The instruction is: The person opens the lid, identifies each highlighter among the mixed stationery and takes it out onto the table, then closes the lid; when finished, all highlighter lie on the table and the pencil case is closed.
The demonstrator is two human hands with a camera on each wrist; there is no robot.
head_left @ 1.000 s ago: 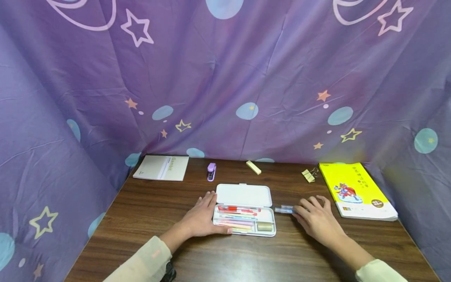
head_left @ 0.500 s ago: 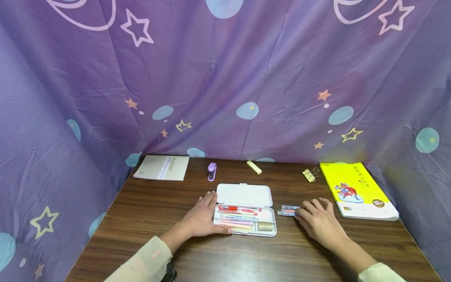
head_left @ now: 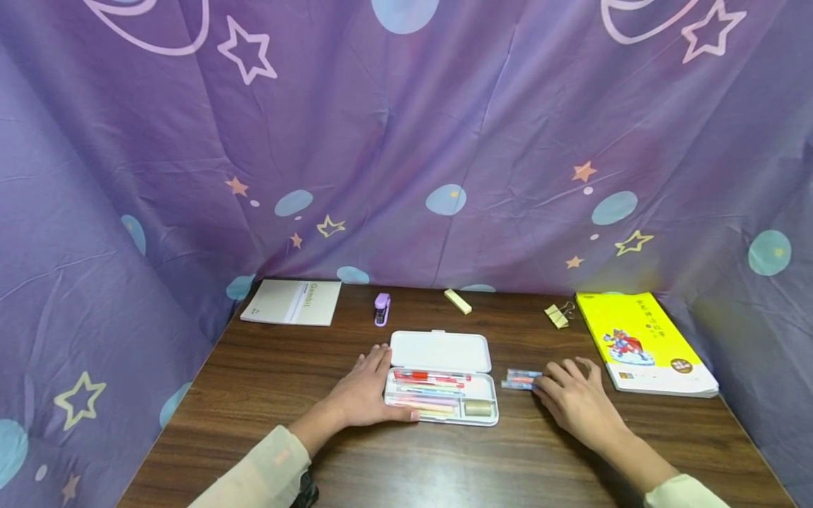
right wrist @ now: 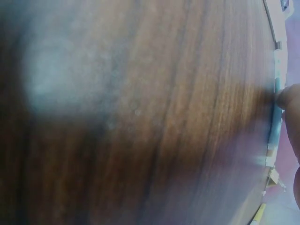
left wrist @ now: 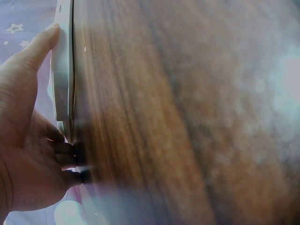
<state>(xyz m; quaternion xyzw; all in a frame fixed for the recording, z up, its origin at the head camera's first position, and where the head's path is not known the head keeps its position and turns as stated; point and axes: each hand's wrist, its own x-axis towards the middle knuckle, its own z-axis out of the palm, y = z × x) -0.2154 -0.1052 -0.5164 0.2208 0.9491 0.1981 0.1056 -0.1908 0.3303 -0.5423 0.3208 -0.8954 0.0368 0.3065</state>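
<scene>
An opened white pencil case (head_left: 485,384) lies on the brown table in the head view, its lid folded back. Red and pastel-coloured pens (head_left: 425,388) and a short greenish-tan block (head_left: 478,408) fill its compartments. My left hand (head_left: 356,395) rests at the case's left end, thumb along the front edge, fingers stretched up its left side. Just right of the case, my right hand (head_left: 574,402) grips two clear, bluish pens (head_left: 519,379) that lie side by side low on the table. Its fingers hide their right ends. The right wrist view shows a fingertip against a blue pen (right wrist: 275,117).
Along the back sit a pale notebook (head_left: 295,303), a purple stapler (head_left: 381,310), a cream eraser-like block (head_left: 457,301) and a binder clip (head_left: 559,315). A yellow book (head_left: 641,342) lies at the right. Purple patterned cloth (head_left: 406,141) hangs behind and beside the table.
My right hand and the two pens have shifted slightly right, away from the case, mostly in the first half second. The left hand stays on the case.
</scene>
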